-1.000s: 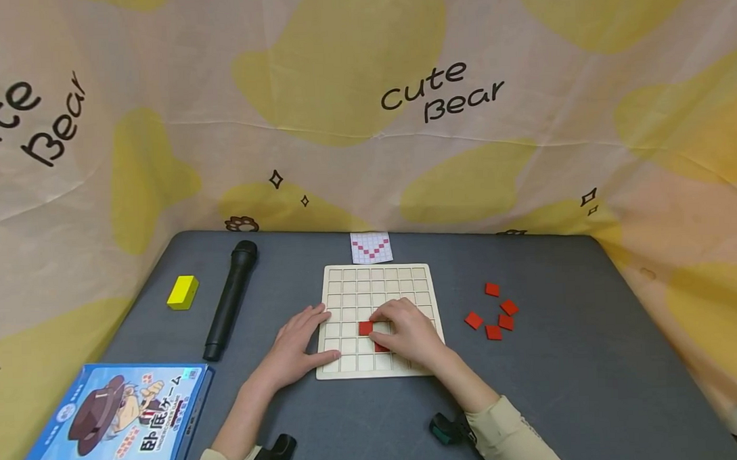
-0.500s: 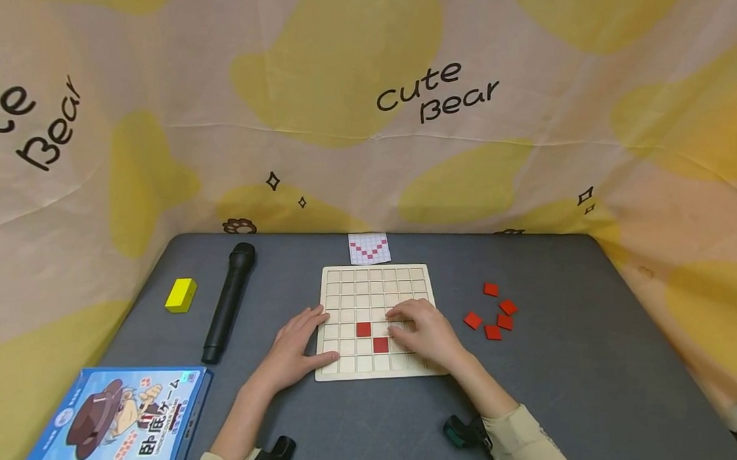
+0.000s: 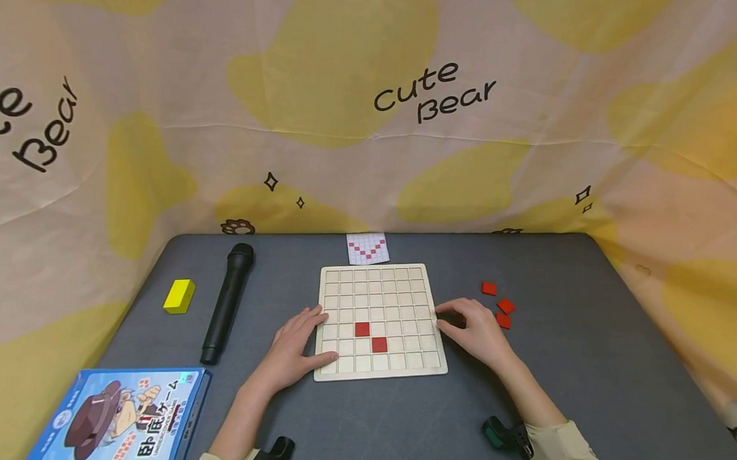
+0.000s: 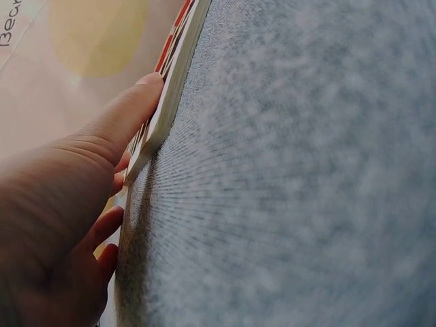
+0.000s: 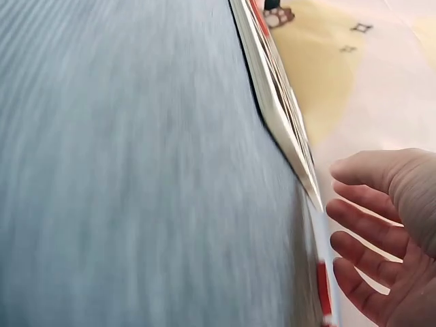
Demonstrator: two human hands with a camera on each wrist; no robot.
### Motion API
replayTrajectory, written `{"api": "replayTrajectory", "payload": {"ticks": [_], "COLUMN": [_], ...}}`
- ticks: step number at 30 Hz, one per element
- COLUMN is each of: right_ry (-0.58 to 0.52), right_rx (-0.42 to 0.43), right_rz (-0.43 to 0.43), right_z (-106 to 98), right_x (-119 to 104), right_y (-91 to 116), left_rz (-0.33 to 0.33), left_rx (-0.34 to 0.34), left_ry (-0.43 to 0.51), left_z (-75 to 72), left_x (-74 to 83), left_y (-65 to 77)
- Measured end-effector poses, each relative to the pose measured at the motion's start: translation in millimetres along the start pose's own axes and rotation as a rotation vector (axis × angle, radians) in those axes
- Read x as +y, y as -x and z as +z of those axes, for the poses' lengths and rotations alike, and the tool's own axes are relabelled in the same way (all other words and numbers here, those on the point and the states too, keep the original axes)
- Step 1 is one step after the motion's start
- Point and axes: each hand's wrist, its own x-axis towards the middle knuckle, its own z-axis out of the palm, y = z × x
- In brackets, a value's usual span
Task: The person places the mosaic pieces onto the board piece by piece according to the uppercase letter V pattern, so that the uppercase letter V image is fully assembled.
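A pale wooden grid board (image 3: pixel 346 285) lies mid-table in the head view, with one red square tile (image 3: pixel 362 329) and a second red tile (image 3: pixel 379 345) set diagonally in its cells. My left hand (image 3: pixel 295 346) rests along the board's left edge, fingers spread; in the left wrist view its thumb (image 4: pixel 129 112) lies on the rim. Just off the board's right edge is my right hand (image 3: pixel 478 331), fingers loosely bent with nothing between them. Beyond it lie loose red tiles (image 3: pixel 489 289); the hand covers others of that group.
A small card (image 3: pixel 368 249) with a pink V pattern on a grid lies behind the board. To the left are a black microphone (image 3: pixel 227 302), a yellow block (image 3: pixel 179 297) and a blue game box (image 3: pixel 116 425). A patterned cloth (image 3: pixel 315 103) hangs behind the table.
My right hand has left the lower red tile on the board and moved right, off the board, up to the loose tiles. My left hand has stayed at the board's edge.
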Motion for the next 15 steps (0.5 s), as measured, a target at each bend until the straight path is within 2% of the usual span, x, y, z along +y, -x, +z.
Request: {"api": "replayTrajectory", "payload": {"ticks": [8,15], "right_ry": [0.052,0.076], "right_rx": [0.027,0.046], "right_rz": [0.028,0.046], "right_z": [-21.2,-30.5], "right_x": [20.1,31.5], "right_y": [13.8,19.7], "left_rz": [-0.001,0.003], "left_rx": [-0.004,0.003], "left_ry": [-0.005,-0.009], "left_z": [0.8,0.3], "left_x": [-0.5,0.3], "left_y": [-0.2,0.6]}}
